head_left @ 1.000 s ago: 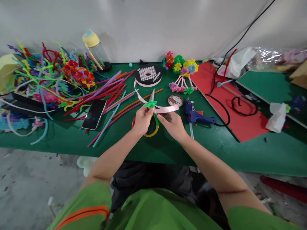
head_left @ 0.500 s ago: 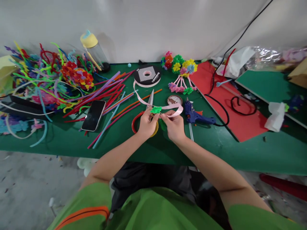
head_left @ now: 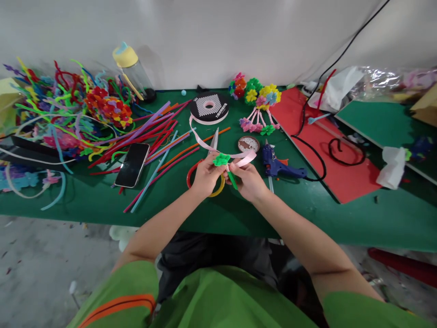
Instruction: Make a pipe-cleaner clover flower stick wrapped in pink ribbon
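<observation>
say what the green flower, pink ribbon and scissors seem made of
Green flower: probably fuzzy chenille, matte and fluffy. Pink ribbon: likely satin fabric, thin with soft sheen. Scissors: blades seemingly metal, grey and shiny; handles probably plastic, smooth red and yellow.

A plain, pale grey wall fills the top of the frame from side to side, smooth and lightly shaded. Two soft, brighter patches show along its upper edge, one left of centre and one right, and a faint shadow falls on it at upper left. A thin black cable slants across it at upper right. Against the wall stands a long green table, its surface spanning the full width (the front edge looks bowed). Below, at lower left, lies a grey floor flecked with small scraps; a long red object shows at lower right.
</observation>
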Tool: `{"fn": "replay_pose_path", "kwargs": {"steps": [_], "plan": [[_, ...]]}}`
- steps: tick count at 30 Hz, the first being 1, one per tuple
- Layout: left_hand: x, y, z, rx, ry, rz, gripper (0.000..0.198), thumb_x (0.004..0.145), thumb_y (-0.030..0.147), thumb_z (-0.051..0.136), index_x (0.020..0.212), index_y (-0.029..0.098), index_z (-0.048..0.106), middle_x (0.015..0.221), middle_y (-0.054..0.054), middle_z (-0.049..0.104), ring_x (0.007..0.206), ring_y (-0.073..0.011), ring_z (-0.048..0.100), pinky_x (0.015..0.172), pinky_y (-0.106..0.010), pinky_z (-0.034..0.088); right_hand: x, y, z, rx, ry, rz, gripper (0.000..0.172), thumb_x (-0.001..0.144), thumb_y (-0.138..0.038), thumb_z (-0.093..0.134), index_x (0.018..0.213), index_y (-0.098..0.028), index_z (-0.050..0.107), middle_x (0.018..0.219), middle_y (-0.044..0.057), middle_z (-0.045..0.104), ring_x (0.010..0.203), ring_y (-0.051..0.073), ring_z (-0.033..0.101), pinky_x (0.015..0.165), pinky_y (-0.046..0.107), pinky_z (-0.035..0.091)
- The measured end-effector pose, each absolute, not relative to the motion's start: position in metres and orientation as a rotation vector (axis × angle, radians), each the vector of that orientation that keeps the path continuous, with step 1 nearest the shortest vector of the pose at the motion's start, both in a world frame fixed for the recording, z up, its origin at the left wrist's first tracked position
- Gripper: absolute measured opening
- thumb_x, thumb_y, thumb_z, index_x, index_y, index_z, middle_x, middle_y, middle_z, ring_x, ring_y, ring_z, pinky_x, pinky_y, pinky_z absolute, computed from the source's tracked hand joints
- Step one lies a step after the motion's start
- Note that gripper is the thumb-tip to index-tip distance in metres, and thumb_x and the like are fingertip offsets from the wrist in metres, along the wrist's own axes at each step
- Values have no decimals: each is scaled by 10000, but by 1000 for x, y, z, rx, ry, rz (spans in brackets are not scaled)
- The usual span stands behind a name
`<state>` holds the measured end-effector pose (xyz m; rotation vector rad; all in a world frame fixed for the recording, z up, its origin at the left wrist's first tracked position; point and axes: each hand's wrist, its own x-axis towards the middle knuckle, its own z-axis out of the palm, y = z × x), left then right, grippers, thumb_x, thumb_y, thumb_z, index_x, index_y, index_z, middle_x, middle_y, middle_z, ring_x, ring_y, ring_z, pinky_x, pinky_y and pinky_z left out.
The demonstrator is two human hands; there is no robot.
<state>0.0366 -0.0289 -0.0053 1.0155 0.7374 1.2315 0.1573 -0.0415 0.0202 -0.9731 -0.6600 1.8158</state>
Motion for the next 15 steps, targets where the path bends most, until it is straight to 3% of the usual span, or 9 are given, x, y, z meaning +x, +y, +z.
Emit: {"fn": "replay_pose_path", "kwargs": {"steps": [6,15], "plan": [[27,-23,1,1149,646,1119,181,700,312,669,691,160,570,777,12,452,523,-38,450,455,-199,410,161,-41,20,-883,-581,2065,304,547,-320,783,632,-171,532,503,-46,575,468,69,520,426,181,388],[11,-14,15,1473,463,930,261,720,312,659,552,146,547,724,6,382,668,-84,395,597,-227,347,165,-42,16,-693,-696,2331,281,547,-294,800,611,-117,592,493,-10,567,466,65,514,412,166,363]]}}
